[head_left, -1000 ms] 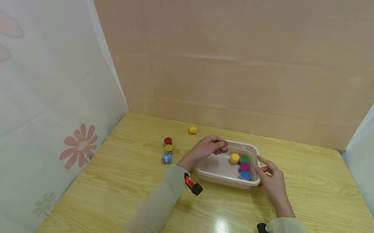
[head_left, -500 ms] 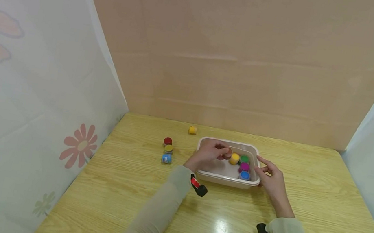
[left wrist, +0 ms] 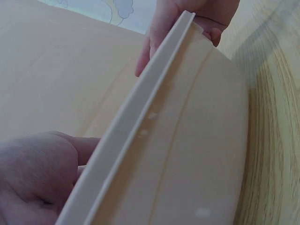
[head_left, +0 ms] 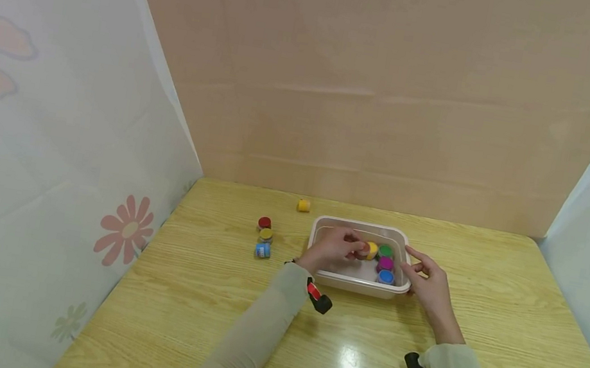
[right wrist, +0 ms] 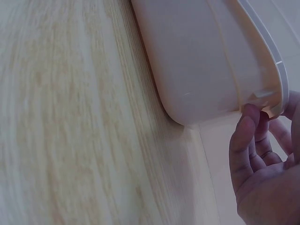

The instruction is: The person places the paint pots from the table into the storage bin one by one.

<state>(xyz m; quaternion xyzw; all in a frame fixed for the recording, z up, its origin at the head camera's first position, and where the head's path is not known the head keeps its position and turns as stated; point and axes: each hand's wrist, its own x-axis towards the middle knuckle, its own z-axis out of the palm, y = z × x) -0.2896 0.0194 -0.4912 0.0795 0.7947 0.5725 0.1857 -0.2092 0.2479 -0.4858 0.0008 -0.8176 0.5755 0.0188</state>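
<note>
My left hand (head_left: 333, 246) reaches over the front rim of a whitish plastic bin (head_left: 351, 281) and pinches a small jar with a brown lid (head_left: 362, 252). That jar is right beside a yellow-lidded jar (head_left: 372, 250) inside. Green (head_left: 386, 251), purple (head_left: 385, 263) and blue (head_left: 386, 277) lidded jars stand along the bin's right side. With curled fingers, my right hand (head_left: 430, 286) grips the bin's right end at the rim, also seen in the right wrist view. In the left wrist view, the bin wall (left wrist: 201, 126) hides the jars and my left fingertips.
Left of the bin, a red-lidded jar (head_left: 264, 223), a dull yellow-lidded jar (head_left: 266, 235) and a blue jar (head_left: 263, 250) lie in a column on the wooden table (head_left: 182, 295). Farther back is a small yellow-orange jar (head_left: 304, 206). A brown paper backdrop (head_left: 386, 128) rises behind.
My left hand has moved right and down into the bin, bringing the brown-lidded jar beside the yellow-lidded one. The right hand keeps its place on the rim.
</note>
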